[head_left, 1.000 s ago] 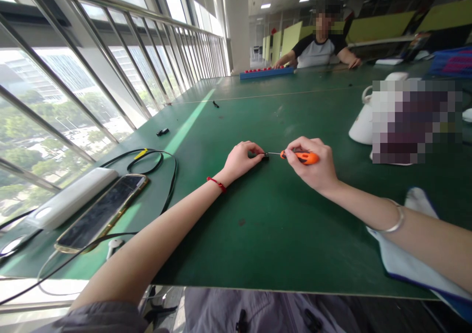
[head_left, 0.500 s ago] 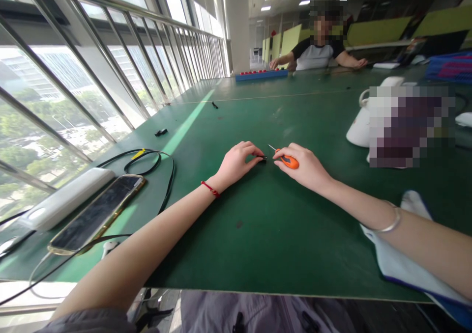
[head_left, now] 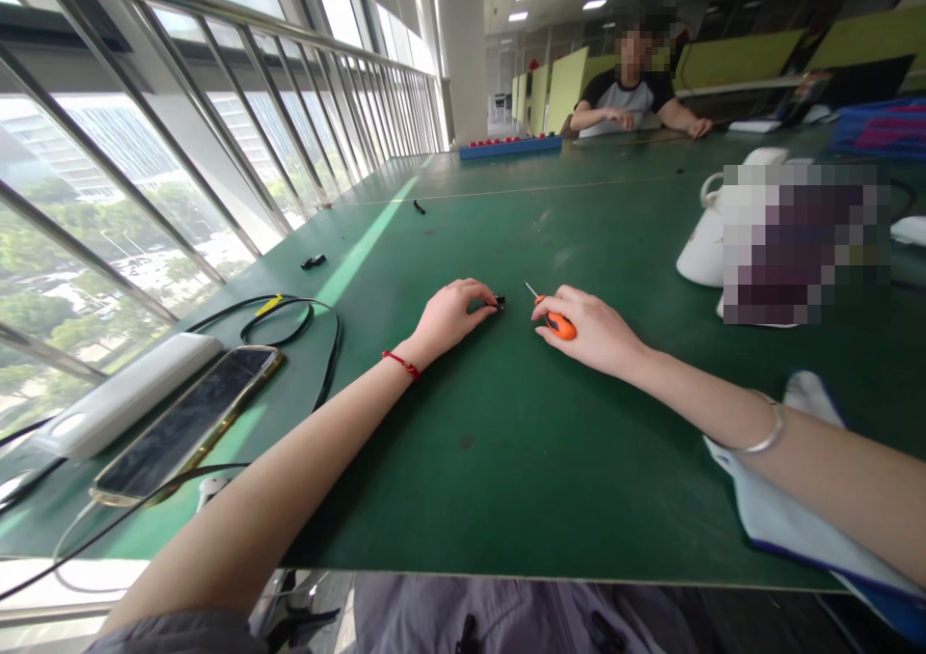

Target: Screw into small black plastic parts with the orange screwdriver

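Well, the left hand [head_left: 452, 316] pinches a small black piece [head_left: 499, 301]; the right hand [head_left: 597, 333] grips an orange screwdriver [head_left: 561, 327] to its right. I'd brace the piece, shaft straight.

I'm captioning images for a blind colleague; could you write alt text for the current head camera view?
A person's left hand holds a small black piece; the right hand holds an orange screwdriver apart from it, over a green table. A phone lies to the left, and a co-worker sits across the table.
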Available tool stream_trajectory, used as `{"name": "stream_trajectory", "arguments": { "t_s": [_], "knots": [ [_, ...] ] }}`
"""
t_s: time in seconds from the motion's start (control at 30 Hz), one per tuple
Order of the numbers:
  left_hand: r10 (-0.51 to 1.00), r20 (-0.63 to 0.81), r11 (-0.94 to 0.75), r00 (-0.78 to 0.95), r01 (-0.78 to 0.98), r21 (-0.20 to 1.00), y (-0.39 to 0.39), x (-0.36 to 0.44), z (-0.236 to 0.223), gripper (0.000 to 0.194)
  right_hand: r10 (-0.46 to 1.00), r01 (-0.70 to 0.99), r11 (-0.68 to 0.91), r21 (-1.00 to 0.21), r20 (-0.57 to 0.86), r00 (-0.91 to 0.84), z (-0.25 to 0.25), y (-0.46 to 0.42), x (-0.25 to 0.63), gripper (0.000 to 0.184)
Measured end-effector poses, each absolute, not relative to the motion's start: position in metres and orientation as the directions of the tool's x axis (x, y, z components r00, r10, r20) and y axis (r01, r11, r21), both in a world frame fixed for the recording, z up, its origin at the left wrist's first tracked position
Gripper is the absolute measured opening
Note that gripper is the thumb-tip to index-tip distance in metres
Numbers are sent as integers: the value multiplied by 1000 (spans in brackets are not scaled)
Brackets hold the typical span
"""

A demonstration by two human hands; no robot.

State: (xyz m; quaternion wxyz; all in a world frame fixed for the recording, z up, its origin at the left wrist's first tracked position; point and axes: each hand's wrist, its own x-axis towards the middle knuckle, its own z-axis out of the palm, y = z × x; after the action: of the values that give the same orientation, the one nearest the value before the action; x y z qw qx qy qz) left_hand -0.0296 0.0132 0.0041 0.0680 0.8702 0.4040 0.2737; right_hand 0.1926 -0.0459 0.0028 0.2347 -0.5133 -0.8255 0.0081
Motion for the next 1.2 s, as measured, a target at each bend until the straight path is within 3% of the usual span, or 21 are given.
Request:
{"name": "stream_trajectory", "arguments": {
  "t_s": [0.1, 0.2, 0.37, 0.53, 0.83, 1.2],
  "knots": [
    [826, 486, -467, 285, 828, 310, 28, -56, 10, 13, 855, 846, 470, -251, 366, -366, 3, -46, 193, 13],
    [879, 476, -155, 2, 947, 282, 42, -97, 15, 16, 852, 843, 477, -250, 365, -374, 3, -46, 193, 12],
    [854, 354, 272, -382, 907, 322, 48, -160, 22, 27, 845, 837, 490, -245, 367, -387, 2, -45, 193, 12],
    [852, 292, 326, -434, 878, 352, 44, -181, 27, 28, 840, 838, 495, -228, 374, -395, 1, -44, 194, 12],
    [795, 339, 324, -503, 825, 462, 44, -192, 28, 26, 843, 840, 493, -227, 362, -397, 2, -45, 193, 12],
    [810, 339, 304, -477, 838, 454, 50, -199, 21, 28, 848, 846, 487, -217, 348, -399, 2, -44, 193, 13]
  ]
}}
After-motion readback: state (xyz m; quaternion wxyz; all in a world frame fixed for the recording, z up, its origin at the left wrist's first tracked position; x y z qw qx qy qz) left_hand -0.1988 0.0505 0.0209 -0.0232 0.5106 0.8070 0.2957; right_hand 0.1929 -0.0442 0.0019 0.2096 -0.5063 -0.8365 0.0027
